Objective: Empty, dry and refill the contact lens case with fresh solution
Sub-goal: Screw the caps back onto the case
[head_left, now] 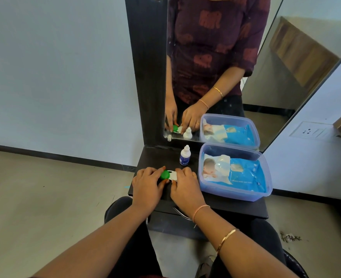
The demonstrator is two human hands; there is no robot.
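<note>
nearest the camera, the right forearm wears a thin gold bangle (226,238) and, at the wrist, a pale pink band (200,210). both hands rest at the front left of the dark matte surface (236,207), with the small white plastic contact lens case (172,175) lying flat between them. the left hand (147,185) pinches the green round cap (165,174) on the case's left end, thumb on the near side and fingers (159,170) curled over the far side. the right hand (185,187) covers the case's right end, its fingers (182,171) bent down over it and holding it against the surface. just behind the hands stands a small white dropper bottle with a blue label (184,157), upright and apart from the case. to the right sits a clear rectangular plastic tub (233,194) holding a blue pack of wet wipes (244,173). at the back, a tall mirror in a dark frame (266,97) reflects the hands, the bottle and the tub.
</note>
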